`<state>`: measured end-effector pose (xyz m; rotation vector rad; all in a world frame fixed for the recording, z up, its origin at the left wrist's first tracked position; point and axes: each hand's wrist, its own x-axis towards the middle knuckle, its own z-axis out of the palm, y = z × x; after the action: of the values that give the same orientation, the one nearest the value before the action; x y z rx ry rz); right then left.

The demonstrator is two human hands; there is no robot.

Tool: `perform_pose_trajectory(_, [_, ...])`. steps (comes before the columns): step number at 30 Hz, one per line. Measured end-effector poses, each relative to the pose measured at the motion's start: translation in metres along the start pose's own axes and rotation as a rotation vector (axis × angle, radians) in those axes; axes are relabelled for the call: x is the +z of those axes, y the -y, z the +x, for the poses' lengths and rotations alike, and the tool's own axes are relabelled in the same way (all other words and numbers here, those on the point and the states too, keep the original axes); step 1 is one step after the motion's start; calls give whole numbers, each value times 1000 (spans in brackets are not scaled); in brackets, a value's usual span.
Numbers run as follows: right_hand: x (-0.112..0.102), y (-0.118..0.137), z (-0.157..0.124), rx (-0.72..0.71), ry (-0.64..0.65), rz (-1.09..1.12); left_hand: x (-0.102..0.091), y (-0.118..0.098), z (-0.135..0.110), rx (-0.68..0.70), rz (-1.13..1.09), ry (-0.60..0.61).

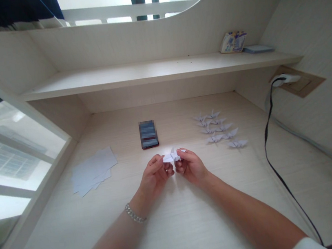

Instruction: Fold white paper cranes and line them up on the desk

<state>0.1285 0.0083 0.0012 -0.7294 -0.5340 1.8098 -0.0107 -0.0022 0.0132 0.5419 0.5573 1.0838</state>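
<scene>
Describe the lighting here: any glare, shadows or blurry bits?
Head view: glare bleaches the left window; same view: soft shadows on the desk below the left hand and right hand; same view: fine creases in the folded paper blur; same view: the phone has a pixelated screen.

The held paper (168, 158) is plain white, and so are the paper cranes (214, 138); the loose sheets (94, 171) look faintly blue. Under them, the desk (180, 229) is pale cream with fine streaks. The phone (148, 134) has a blue-grey, banded screen — the bracelet (133, 214) is silver, the cord (266, 137) black, the socket plate (308, 82) tan.
</scene>
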Motion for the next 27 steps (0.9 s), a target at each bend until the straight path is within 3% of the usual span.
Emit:
perform_pose_trajectory(11, [0, 2, 1, -25, -10, -30, -6, -6, 1, 13, -16, -34])
perform_pose_trajectory(16, [-3, 2, 4, -81, -67, -40, -5, -6, 2, 100, 83, -57])
perform_pose_trajectory(21, [-2, -3, 3, -118, -80, -132, -3, 0, 3, 75, 181, -93])
perform_pose_trajectory(27, [-3, 0, 3, -107, -64, -110, -3, -6, 2, 65, 76, -91])
